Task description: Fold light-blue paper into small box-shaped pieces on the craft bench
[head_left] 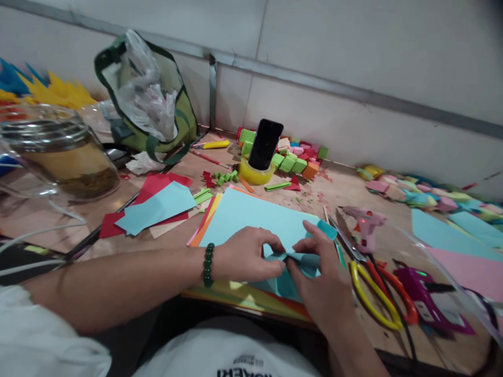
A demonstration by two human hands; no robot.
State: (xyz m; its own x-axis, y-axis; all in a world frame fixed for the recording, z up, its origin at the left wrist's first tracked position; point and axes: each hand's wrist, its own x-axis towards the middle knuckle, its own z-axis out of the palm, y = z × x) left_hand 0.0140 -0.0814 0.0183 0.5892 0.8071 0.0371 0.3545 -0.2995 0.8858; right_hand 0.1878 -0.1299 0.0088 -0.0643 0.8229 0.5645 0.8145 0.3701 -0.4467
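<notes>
Both my hands work close together over a stack of coloured sheets, topped by a light blue sheet (251, 214). My left hand (248, 255), below a green bead bracelet (208, 265), pinches the left end of a partly folded light blue paper (308, 262). At the other side of that paper, my right hand (324, 272) grips it between thumb and fingers. The fold stands slightly raised between the fingertips. A small rolled piece of blue paper (327, 229) lies just beyond my right hand.
Scissors (375, 293) and a pink glue gun (367, 225) lie at the right, near a purple device (430, 301). A phone (266, 144) leans in a yellow tape roll (256, 172). At left stand a glass jug (58, 157) and a green bag (181, 110).
</notes>
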